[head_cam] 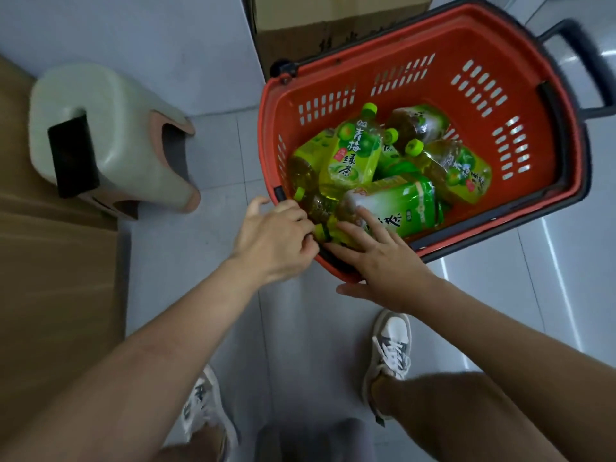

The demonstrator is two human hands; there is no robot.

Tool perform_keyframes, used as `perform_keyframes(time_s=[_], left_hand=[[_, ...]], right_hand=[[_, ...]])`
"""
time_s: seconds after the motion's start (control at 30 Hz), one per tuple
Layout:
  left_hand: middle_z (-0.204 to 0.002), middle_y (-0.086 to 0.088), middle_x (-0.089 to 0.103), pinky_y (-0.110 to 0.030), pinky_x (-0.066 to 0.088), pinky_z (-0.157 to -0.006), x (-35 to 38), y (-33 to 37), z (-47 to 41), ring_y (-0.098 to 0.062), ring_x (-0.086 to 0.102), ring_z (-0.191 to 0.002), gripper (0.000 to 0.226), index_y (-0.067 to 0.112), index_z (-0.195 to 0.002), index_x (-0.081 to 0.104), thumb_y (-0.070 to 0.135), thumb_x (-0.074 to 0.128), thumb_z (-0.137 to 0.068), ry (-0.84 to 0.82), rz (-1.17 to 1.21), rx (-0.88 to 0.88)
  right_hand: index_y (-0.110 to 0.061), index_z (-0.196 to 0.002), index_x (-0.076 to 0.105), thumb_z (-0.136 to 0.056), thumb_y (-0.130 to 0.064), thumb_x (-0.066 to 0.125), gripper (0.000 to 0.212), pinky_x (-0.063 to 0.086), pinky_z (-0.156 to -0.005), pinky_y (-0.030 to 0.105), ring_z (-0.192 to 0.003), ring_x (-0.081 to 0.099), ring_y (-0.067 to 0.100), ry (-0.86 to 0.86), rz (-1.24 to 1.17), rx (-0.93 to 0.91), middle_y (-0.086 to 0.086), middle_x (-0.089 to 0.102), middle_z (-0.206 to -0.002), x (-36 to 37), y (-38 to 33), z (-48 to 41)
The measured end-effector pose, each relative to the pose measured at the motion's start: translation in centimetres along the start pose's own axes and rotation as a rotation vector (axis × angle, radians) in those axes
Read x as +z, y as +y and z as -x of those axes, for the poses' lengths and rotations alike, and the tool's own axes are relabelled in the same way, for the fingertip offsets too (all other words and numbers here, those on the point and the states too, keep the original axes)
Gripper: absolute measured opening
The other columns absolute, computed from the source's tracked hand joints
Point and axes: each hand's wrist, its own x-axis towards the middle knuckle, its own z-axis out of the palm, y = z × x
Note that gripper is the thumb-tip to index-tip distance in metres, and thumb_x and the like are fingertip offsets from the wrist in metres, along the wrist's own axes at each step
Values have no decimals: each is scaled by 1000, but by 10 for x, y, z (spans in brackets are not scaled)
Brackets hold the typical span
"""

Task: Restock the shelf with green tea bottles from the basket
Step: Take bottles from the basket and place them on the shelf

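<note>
A red shopping basket (466, 38) with a dark rim stands on the floor and holds several green tea bottles lying in a heap. The nearest bottle (396, 203) has a green label and lies on its side by the near rim. My left hand (278, 240) reaches over that rim, its fingers curled around the bottle's green cap end. My right hand (383, 258) rests on the same bottle with fingers spread straight. Another bottle (355, 153) with a yellow-green label lies on top of the pile.
A pale plastic stool (110, 135) with a dark phone (71, 155) on it stands at left beside a brown wooden surface (56, 295). A cardboard box (320, 18) sits behind the basket. The basket's black pull handle (586, 61) sticks out right. My shoes are below.
</note>
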Motion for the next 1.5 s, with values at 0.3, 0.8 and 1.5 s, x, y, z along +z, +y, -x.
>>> perform_keyframes(time_s=[0.3,0.8,1.5], left_hand=[[-64,11,59,-32,13,-72,45,-44,37,-13,53,-81,37,24,-56,63,51,47,-76,395,28,-84],[-125,-6,53,-38,48,-90,68,-112,131,-27,53,-112,81,18,-131,34,32,75,-62,392,573,-601],[-149,-14,30,-36,41,-103,83,-200,307,-30,40,-131,108,12,-151,-3,26,70,-73,133,445,-964]], right_hand=[[-53,-143,8,-69,-86,23,82,28,-104,58,-143,7,31,40,108,61,-1,-4,-160,-5,-52,-25],[-44,-147,2,-57,-92,9,102,5,-115,50,-147,-4,21,172,88,-64,-1,0,-161,39,-124,-40],[-38,-146,24,-87,-66,40,66,27,-101,48,-140,25,21,250,93,-283,-6,25,-156,65,-291,-70]])
